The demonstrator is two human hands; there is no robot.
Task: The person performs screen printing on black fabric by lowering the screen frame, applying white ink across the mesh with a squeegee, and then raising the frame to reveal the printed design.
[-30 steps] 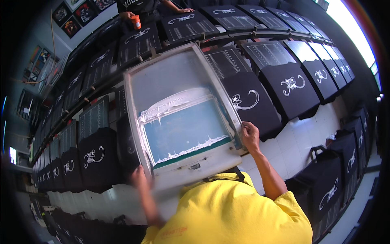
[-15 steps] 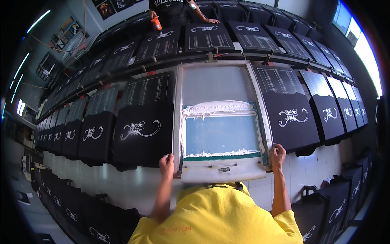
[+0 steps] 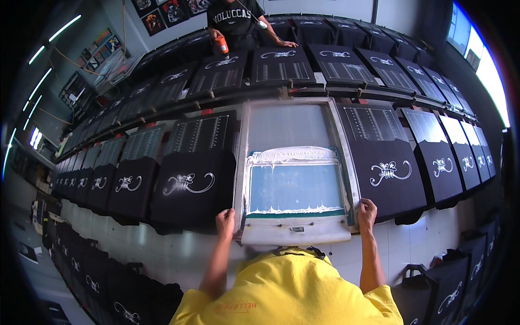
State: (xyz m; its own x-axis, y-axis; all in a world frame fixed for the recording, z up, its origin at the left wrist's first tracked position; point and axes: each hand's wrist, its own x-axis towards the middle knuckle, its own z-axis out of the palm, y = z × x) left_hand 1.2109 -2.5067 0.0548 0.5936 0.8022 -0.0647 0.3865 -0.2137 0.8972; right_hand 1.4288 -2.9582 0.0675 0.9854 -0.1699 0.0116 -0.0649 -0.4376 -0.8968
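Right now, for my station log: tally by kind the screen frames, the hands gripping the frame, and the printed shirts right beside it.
Screen frame: 1
Gripping hands, left hand and right hand: 2
Printed black shirts, left shirt and right shirt: 2
Total: 5

The single head view looks steeply down and forward from above the wearer's yellow shoulders onto the long print table [image 3: 162, 254], close to the screen frame [image 3: 295, 168] at centre, its fisheye bending the shirt rows toward the dark rim.
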